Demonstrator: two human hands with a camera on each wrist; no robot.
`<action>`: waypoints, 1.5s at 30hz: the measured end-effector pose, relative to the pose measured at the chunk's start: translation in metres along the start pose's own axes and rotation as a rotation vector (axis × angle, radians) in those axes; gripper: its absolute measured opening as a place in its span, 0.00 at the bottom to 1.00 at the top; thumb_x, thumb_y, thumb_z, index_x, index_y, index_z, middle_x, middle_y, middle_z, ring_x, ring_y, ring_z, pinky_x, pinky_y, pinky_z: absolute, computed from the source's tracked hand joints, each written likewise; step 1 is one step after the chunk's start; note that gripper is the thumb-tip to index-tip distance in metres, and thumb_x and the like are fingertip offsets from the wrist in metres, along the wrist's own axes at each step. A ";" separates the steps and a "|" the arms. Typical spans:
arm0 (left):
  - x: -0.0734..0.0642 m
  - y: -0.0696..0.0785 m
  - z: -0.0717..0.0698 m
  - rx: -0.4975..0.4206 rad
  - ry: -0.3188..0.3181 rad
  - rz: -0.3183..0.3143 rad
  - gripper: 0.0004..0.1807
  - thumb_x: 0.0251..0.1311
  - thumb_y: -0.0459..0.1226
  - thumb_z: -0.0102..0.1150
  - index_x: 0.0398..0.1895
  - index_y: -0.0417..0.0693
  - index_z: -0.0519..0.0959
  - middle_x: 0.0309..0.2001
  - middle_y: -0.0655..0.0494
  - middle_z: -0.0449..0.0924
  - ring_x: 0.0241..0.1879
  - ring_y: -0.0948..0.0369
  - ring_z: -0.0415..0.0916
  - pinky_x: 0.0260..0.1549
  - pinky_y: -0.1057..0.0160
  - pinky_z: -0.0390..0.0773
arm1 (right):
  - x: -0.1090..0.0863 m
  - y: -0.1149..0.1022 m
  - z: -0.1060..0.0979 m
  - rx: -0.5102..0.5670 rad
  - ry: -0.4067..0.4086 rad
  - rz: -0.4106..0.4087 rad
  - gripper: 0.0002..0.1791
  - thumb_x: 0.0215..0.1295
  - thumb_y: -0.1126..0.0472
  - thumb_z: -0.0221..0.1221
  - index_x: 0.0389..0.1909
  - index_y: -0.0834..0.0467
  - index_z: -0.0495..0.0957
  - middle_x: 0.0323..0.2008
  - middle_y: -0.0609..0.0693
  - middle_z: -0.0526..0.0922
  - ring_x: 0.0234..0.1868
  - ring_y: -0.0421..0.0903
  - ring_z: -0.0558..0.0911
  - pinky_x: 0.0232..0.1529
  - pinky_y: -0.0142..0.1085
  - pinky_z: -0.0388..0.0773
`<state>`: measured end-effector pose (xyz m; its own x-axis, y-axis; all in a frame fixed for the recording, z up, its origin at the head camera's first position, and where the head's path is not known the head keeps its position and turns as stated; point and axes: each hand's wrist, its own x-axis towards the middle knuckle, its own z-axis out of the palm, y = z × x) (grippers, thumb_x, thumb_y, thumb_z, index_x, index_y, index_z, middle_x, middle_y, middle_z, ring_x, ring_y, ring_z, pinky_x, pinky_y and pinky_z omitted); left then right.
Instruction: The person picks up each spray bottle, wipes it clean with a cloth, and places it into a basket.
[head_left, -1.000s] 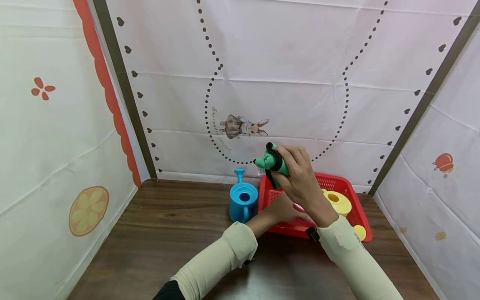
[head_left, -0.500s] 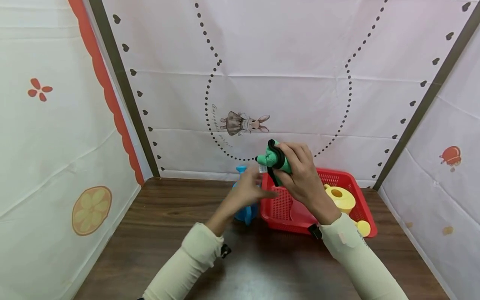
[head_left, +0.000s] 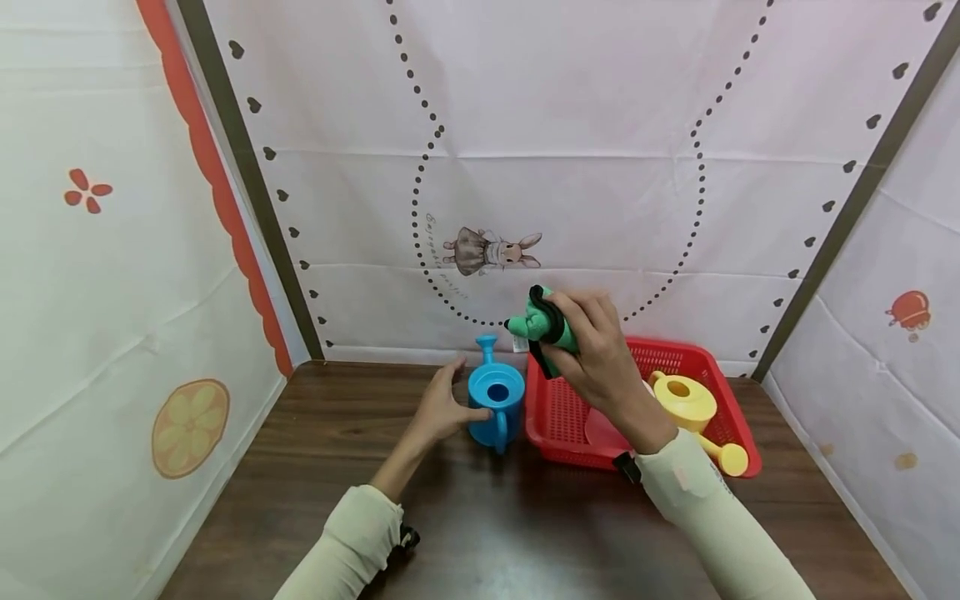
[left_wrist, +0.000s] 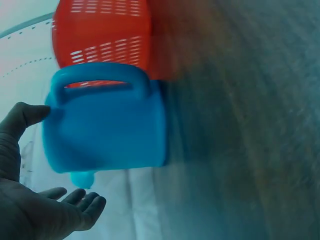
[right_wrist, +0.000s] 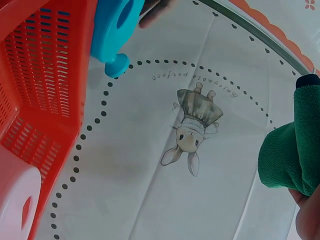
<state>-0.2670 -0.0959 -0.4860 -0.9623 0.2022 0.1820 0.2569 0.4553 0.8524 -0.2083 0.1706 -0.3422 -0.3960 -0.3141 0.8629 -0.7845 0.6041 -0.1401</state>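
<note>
A blue watering can (head_left: 513,407) stands upright on the table, its spout toward the back wall and its handle toward me. My left hand (head_left: 441,408) is at the can's left side with fingers spread. In the left wrist view its thumb (left_wrist: 34,114) meets or nearly meets the can's top edge, while the other fingers stay apart from the body. Up above the basket, my right hand (head_left: 602,354) grips a bunched green cloth (head_left: 561,332) with black edging. Part of that cloth is hidden behind the fingers.
A red perforated basket (head_left: 738,408) sits right of the blue can, near the back wall. Inside it are a yellow watering can (head_left: 696,406) and a pink one (right_wrist: 15,192), the latter partly hidden by my right arm. Printed fabric walls (head_left: 570,208) enclose the table (head_left: 315,467).
My left hand has come out of the basket and moved left past the blue can to its left side. The right hand keeps holding the green cloth in about the same place.
</note>
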 end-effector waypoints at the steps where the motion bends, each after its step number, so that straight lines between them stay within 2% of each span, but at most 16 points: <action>1: 0.001 -0.003 0.003 -0.008 -0.002 0.002 0.61 0.51 0.37 0.89 0.86 0.33 0.63 0.80 0.31 0.70 0.81 0.35 0.69 0.80 0.31 0.71 | -0.001 0.000 0.000 -0.001 -0.002 0.001 0.28 0.68 0.68 0.71 0.69 0.63 0.80 0.62 0.65 0.83 0.61 0.64 0.75 0.53 0.56 0.80; 8: 0.008 -0.012 0.016 -0.048 -0.030 0.034 0.64 0.44 0.32 0.89 0.86 0.32 0.62 0.80 0.30 0.71 0.79 0.33 0.71 0.79 0.28 0.70 | -0.006 0.000 -0.001 0.003 -0.014 0.020 0.28 0.69 0.68 0.71 0.70 0.62 0.79 0.62 0.65 0.82 0.62 0.64 0.76 0.54 0.58 0.80; 15: 0.015 -0.017 0.027 -0.143 -0.076 0.089 0.62 0.45 0.34 0.92 0.85 0.42 0.66 0.77 0.40 0.78 0.76 0.41 0.76 0.79 0.29 0.72 | -0.009 0.001 -0.001 -0.003 -0.022 0.016 0.28 0.68 0.68 0.71 0.70 0.62 0.80 0.61 0.64 0.83 0.61 0.63 0.76 0.54 0.56 0.79; 18: 0.014 -0.018 0.030 -0.138 -0.044 0.107 0.59 0.44 0.37 0.93 0.82 0.43 0.70 0.74 0.41 0.80 0.74 0.41 0.78 0.77 0.30 0.74 | -0.010 0.000 0.002 -0.003 -0.023 0.001 0.28 0.68 0.69 0.71 0.69 0.63 0.80 0.60 0.64 0.84 0.61 0.63 0.77 0.55 0.57 0.79; 23: 0.008 -0.019 0.033 -0.102 0.018 0.060 0.55 0.44 0.36 0.93 0.78 0.41 0.73 0.71 0.39 0.82 0.72 0.41 0.79 0.75 0.31 0.76 | -0.011 -0.001 0.004 0.001 -0.033 0.002 0.29 0.67 0.68 0.72 0.69 0.63 0.80 0.60 0.64 0.83 0.61 0.63 0.77 0.54 0.57 0.80; 27: 0.006 -0.018 0.033 -0.086 0.036 0.042 0.52 0.45 0.34 0.92 0.76 0.39 0.75 0.70 0.39 0.82 0.72 0.40 0.79 0.75 0.30 0.77 | -0.013 -0.002 0.003 0.006 -0.036 0.026 0.28 0.69 0.68 0.71 0.70 0.63 0.80 0.61 0.64 0.83 0.61 0.63 0.77 0.54 0.57 0.81; 36: 0.007 -0.012 0.032 -0.061 0.031 0.039 0.51 0.45 0.33 0.91 0.77 0.40 0.76 0.70 0.39 0.83 0.72 0.41 0.78 0.75 0.29 0.76 | -0.016 -0.001 0.005 0.003 -0.023 0.016 0.28 0.67 0.68 0.71 0.68 0.62 0.81 0.59 0.64 0.83 0.61 0.63 0.77 0.53 0.57 0.81; 40: 0.006 -0.014 0.032 -0.023 0.040 0.040 0.51 0.44 0.33 0.91 0.76 0.39 0.77 0.70 0.39 0.83 0.71 0.40 0.78 0.74 0.29 0.76 | -0.018 -0.001 0.006 0.002 -0.023 0.011 0.28 0.68 0.68 0.71 0.68 0.63 0.81 0.59 0.64 0.84 0.59 0.62 0.77 0.52 0.56 0.80; 45: 0.006 -0.017 0.032 -0.019 0.040 0.047 0.51 0.44 0.37 0.92 0.75 0.40 0.78 0.68 0.39 0.84 0.69 0.40 0.78 0.73 0.28 0.75 | -0.020 0.000 0.005 0.001 -0.027 0.015 0.28 0.68 0.67 0.70 0.69 0.62 0.81 0.60 0.64 0.84 0.59 0.62 0.77 0.52 0.55 0.81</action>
<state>-0.2743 -0.0750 -0.5148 -0.9520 0.1883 0.2412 0.3007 0.4291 0.8518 -0.2031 0.1733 -0.3619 -0.4200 -0.3247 0.8475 -0.7790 0.6081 -0.1531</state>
